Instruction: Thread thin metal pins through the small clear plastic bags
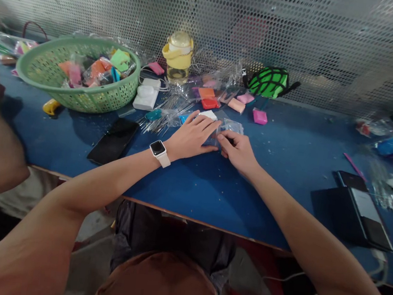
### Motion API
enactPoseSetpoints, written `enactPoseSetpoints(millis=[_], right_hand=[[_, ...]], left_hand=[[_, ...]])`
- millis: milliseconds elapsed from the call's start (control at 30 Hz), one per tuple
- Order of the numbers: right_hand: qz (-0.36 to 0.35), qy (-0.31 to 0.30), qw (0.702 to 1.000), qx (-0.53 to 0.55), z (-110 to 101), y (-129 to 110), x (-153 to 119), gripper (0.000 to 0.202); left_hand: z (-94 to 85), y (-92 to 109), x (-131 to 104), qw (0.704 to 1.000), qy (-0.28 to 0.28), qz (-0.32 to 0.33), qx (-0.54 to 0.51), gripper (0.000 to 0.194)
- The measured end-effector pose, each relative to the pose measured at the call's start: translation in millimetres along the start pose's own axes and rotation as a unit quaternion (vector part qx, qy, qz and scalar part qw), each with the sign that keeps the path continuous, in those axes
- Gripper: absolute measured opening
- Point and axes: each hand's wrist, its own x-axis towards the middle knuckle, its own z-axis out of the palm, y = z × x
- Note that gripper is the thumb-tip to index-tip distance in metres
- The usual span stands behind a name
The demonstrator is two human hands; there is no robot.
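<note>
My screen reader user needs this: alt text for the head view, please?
Two bare hands, left hand and right hand, press a clear plastic packet flat on a blue table. A green basket of coloured packets sits left; a black phone lies nearby.

On the table (289,144), both hands meet at the middle over a clear bag (232,127), the left hand (192,135) beside the right hand (239,150). A basket (79,75) sits far left, a phone (114,140) before it. A bottle (177,56) stands behind the hands. A notebook (352,215) lies right.
</note>
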Motion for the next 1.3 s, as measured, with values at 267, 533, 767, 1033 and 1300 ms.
enactPoseSetpoints(millis=[267,533,767,1033,1300], right_hand=[[-0.065,-0.010,0.994,-0.083,-13,-1,3,0.037],[-0.091,-0.021,0.991,-0.093,-16,-1,5,0.021],[-0.028,-0.032,0.999,-0.033,-11,-4,2,0.024],[-0.028,0.016,0.998,-0.057,-10,-2,3,0.038],[-0.124,0.050,0.985,-0.110,-14,-7,-4,0.009]], left_hand=[[0.5,0,-1,1.000,-0.004,0.011,-0.026,0.062],[-0.7,3,-1,0.999,-0.014,0.029,-0.025,0.064],[0.8,2,0,0.999,-0.012,0.025,-0.033,0.042],[-2.6,4,0,0.999,0.028,0.015,-0.037,0.041],[-0.8,0,-1,1.000,0.017,0.006,0.005,0.048]])
